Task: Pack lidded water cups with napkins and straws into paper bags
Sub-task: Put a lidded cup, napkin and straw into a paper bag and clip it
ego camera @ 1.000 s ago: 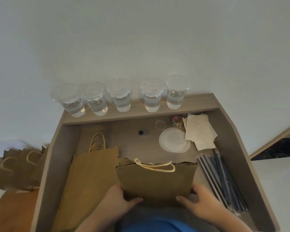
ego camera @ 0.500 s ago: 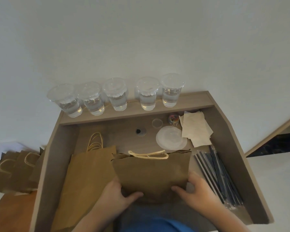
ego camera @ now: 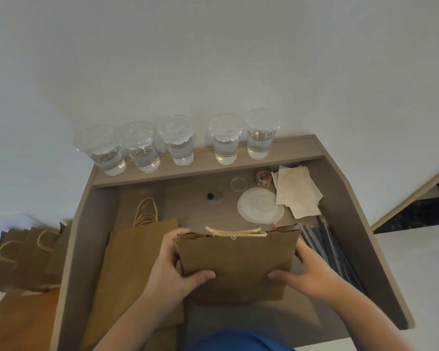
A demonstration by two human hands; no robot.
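Two hands clasp one paper bag [ego camera: 238, 264] at the front middle of the desk [ego camera: 352, 224]: the left hand [ego camera: 173, 269] and right hand [ego camera: 312, 272] each wrap a side, thumbs on the near face. It looks light, thin and easily crumpled, so grip the side folds. Five lidded cups [ego camera: 180, 143] line the back ledge, probably slippery
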